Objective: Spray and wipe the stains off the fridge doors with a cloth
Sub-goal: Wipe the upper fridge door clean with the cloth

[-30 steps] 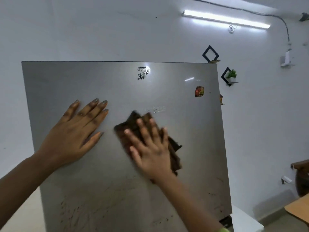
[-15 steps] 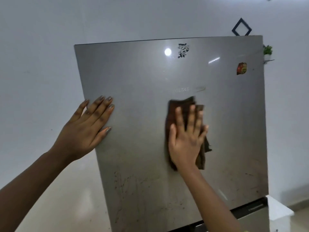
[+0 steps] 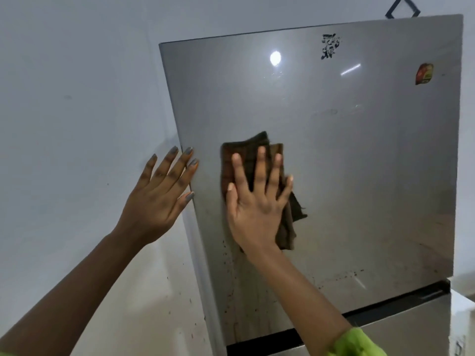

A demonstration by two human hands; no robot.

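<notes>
The brown cloth (image 3: 289, 227) lies flat against the upper fridge door (image 3: 359, 163), left of its middle; the right hand (image 3: 254, 201) presses it there with fingers straight and spread, gripping nothing. The left hand (image 3: 159, 196), fingers also straight, rests at that door's left edge. The cloth looks soft, light and limp, a corner drooping loose, so I'd say a broad palm on its centre suits it best; the door looks smooth and slippery. Dark speckled stains (image 3: 228, 278) sit below the cloth, toward the door's bottom edge.
</notes>
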